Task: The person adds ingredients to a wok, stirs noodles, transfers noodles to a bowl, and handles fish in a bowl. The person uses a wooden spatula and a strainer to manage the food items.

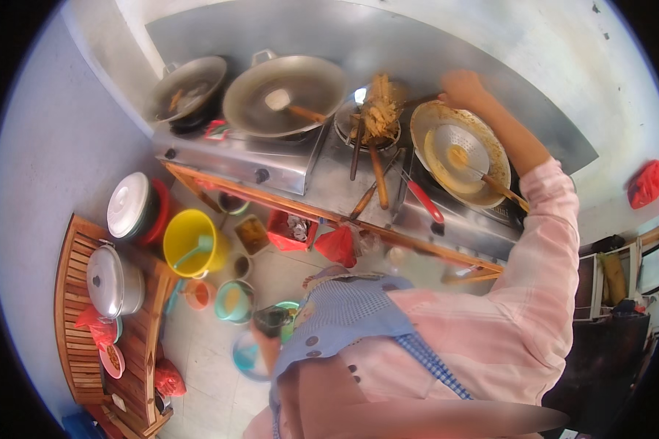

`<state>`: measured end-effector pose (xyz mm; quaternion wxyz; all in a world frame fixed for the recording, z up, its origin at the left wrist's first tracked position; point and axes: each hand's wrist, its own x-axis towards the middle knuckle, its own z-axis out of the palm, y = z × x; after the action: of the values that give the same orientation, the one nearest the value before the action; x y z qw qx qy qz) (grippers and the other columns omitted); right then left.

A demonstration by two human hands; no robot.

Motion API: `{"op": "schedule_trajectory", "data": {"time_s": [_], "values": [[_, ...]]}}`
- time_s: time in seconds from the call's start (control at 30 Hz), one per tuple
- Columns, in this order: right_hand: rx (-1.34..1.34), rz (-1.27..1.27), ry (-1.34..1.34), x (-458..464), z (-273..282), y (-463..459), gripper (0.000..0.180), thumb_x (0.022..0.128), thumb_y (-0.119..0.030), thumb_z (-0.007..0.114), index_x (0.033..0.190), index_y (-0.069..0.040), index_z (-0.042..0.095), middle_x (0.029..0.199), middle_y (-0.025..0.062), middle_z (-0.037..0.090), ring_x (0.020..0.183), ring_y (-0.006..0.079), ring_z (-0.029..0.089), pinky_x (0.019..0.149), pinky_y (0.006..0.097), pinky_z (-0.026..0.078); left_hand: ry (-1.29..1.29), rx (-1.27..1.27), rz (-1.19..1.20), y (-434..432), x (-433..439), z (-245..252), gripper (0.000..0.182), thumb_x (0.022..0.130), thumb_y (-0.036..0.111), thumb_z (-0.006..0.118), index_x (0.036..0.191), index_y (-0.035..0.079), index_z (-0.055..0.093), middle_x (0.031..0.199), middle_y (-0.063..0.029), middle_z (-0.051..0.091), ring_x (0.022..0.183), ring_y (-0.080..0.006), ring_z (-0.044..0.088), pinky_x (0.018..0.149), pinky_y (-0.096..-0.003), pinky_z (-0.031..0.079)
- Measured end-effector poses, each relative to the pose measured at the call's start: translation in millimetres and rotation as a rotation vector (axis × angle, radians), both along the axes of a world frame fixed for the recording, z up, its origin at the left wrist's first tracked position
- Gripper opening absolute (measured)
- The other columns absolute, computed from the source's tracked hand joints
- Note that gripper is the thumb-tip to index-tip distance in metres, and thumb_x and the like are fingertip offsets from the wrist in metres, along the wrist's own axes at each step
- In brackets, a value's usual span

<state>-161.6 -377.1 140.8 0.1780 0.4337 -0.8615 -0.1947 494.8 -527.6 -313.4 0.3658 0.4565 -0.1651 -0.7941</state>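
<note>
My right hand (462,89) is closed at the far rim of a wok (425,137) on the right-hand stove. A perforated metal skimmer (464,145) with a wooden handle lies in this wok, among yellowish residue. My left hand (265,341) is low beside my apron, blurred and partly hidden, holding a dark, cloth-like thing (272,320). Left of the wok, a heap of fried food (381,112) sits in a strainer on a metal stand. Several wooden handles and a red-handled utensil (424,200) lie near it.
Further left, a large wok (241,110) holds dark liquid and a ladle (278,100); a smaller wok (197,74) stands beside it. Below are a yellow bucket (184,241), several basins and a red bag (335,245). A wooden bench (137,351) bears a lidded aluminium pot (107,282).
</note>
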Motion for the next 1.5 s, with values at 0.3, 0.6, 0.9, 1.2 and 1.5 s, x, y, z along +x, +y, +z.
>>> {"op": "schedule_trajectory", "data": {"time_s": [0.3,0.6,0.9,1.2,1.5], "values": [[0.135,0.057,0.1,17.3,5.0,-57.5,0.006,0.069,-0.011,0.068,0.074,-0.01,0.07,0.079,0.0111,0.068,0.078,0.0286,0.066,0.066,0.0396,0.053,0.114,0.352,0.154,39.8,35.3,34.0,0.048,0.085,0.024,0.062,0.126,0.007,0.045,0.117,-0.0122,0.057,0.105,-0.0277,0.058,0.086,-0.0424,0.051],[-0.082,-0.084,0.267,52.6,91.4,-58.6,0.016,0.073,-0.016,0.069,0.087,-0.009,0.066,0.085,0.0146,0.066,0.084,0.0324,0.064,0.072,0.0433,0.051,0.096,0.337,0.247,54.3,86.2,-1.7,0.044,0.088,0.033,0.054,0.123,0.007,0.049,0.114,-0.0121,0.059,0.104,-0.0296,0.058,0.086,-0.0446,0.051],[-0.279,0.114,-0.012,41.2,55.4,-261.5,0.035,0.084,-0.039,0.064,0.089,-0.004,0.066,0.092,0.0182,0.066,0.089,0.0355,0.063,0.073,0.0464,0.05,0.202,0.23,0.429,1.7,79.6,-1.9,0.046,0.091,0.043,0.047,0.12,0.007,0.052,0.11,-0.0119,0.062,0.103,-0.0315,0.059,0.086,-0.0468,0.051],[-0.279,0.426,0.107,36.8,-101.6,-544.5,0.01,0.082,-0.018,0.061,0.08,-0.012,0.069,0.084,0.0089,0.068,0.08,0.0252,0.068,0.066,0.0384,0.054,0.233,0.099,0.479,-89.8,27.2,35.8,0.047,0.094,0.04,0.043,0.126,0.006,0.049,0.12,-0.0153,0.058,0.112,-0.0327,0.056,0.096,-0.0492,0.046],[-0.322,0.52,-0.113,23.3,-128.6,-602.3,0.015,0.081,-0.022,0.065,0.085,-0.008,0.067,0.086,0.012,0.066,0.083,0.0312,0.067,0.072,0.0417,0.052,0.124,0.215,0.697,-16.2,60.9,66.2,0.045,0.094,0.038,0.046,0.123,0.004,0.051,0.118,-0.0142,0.059,0.108,-0.0326,0.058,0.095,-0.0479,0.047]]}}
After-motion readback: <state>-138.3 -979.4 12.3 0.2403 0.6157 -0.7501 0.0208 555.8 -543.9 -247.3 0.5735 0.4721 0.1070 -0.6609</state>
